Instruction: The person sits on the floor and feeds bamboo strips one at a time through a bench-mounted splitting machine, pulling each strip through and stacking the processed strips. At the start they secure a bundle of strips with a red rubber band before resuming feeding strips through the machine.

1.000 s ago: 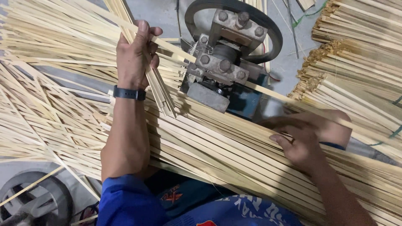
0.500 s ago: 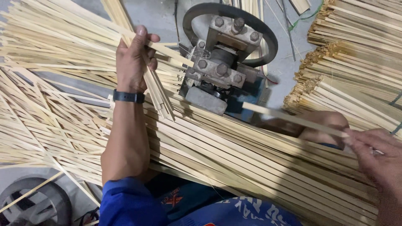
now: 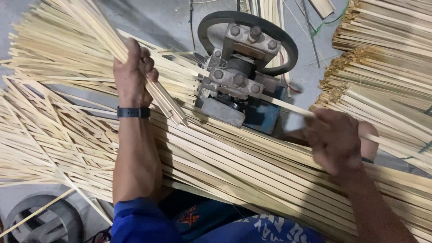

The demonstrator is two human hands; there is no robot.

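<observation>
My left hand point(image 3: 131, 74) is closed around a bundle of thin bamboo strips point(image 3: 94, 27), whose cut ends point down and right toward the machine. A black wristband sits on that wrist. My right hand point(image 3: 335, 137), blurred by motion, grips a single bamboo strip point(image 3: 288, 105) that comes out of the grey metal splitting machine point(image 3: 234, 83) with its black wheel. Below both arms lies a thick pile of long split strips point(image 3: 252, 175).
Stacks of bamboo strips point(image 3: 382, 58) lie at the upper right, and loose crossed slivers point(image 3: 40, 139) cover the left. A round grey metal part point(image 3: 36, 220) sits at the bottom left. Grey concrete floor point(image 3: 153, 18) shows at the top.
My right hand has moved back left along the single strip toward the machine, after having pulled out to the right. My left hand has kept its hold on the bundle.
</observation>
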